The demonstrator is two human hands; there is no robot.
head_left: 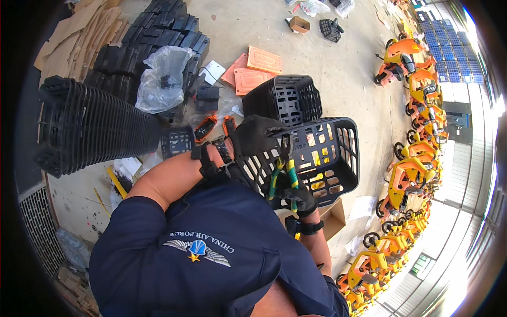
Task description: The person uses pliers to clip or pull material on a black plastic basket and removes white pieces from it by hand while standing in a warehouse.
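Observation:
A black plastic basket with slotted walls is tilted in front of my body. My left hand, in a black glove, is closed on the basket's upper left edge. Gloved as well, my right hand grips pliers with green and yellow handles. Their metal jaws point up and meet the basket wall close to my left fingers. Whether anything small sits between the jaws, I cannot tell. Just beyond stands another black basket, or several nested together.
A tall stack of black baskets lies to my left. Black boxes, a clear plastic bag and orange panels are farther off. A cardboard box sits below the basket. Yellow-orange scooters line the right side.

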